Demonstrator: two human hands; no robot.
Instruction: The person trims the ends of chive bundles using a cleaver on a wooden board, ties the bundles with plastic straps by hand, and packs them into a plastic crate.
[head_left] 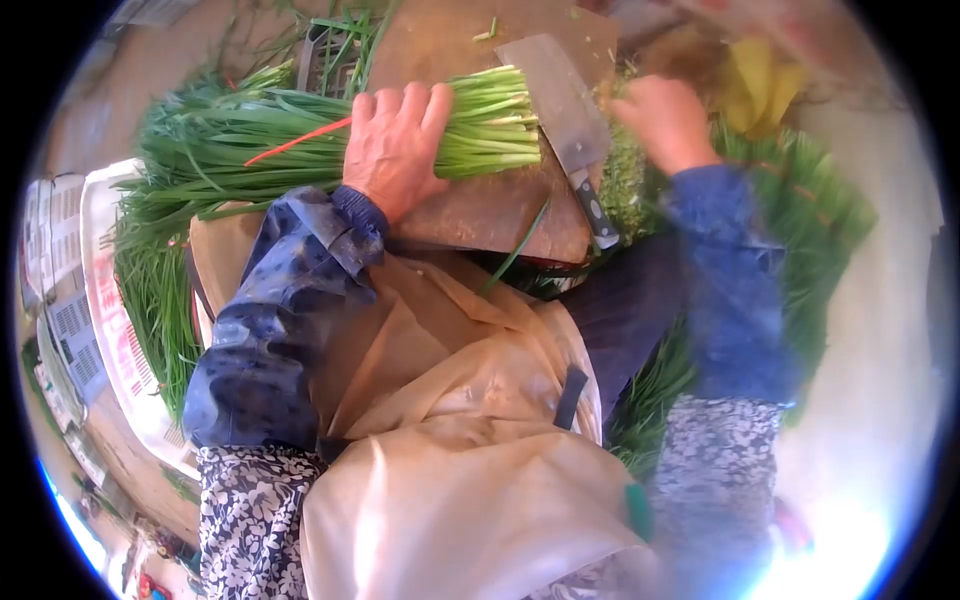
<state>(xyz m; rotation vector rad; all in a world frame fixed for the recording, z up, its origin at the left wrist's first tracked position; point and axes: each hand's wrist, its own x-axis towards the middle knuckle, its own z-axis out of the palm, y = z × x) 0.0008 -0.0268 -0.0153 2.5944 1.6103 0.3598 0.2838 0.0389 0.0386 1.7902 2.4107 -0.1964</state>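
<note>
The bundle of green stalks (490,125) lay toward eleven o'clock, across the upper-left part of the wooden board (480,215). Its pale, whitish-green ends pointed to about three o'clock and stood roughly even; its dark, flat leaves fanned out toward nine, looser and tangled. A thin red band (300,140) ran slantwise over the leaves. The left hand (395,150) gripped the bundle from above, fingers laid over the stalks and thumb along the near side. At half past one the right hand (660,120) was raised with fingers curled; whether it held anything could not be told.

The board was brown and stained, with a few cut bits near its far part. A cleaver (568,100) lay at one o'clock, its broad blade on the board and its dark handle pointing to about five. Chopped green bits (627,185) were heaped just beside it. More greens (790,230) spread at half past two, below a yellow item (760,85). A white crate (115,300) with red marks stood at nine, leaves hanging along it, and a tan apron (470,490) filled the space toward six.

The left hand hid the bundle's middle. The right hand and sleeve were blurred, the far edge of the board was cut off, and glare washed out the area near five o'clock.
</note>
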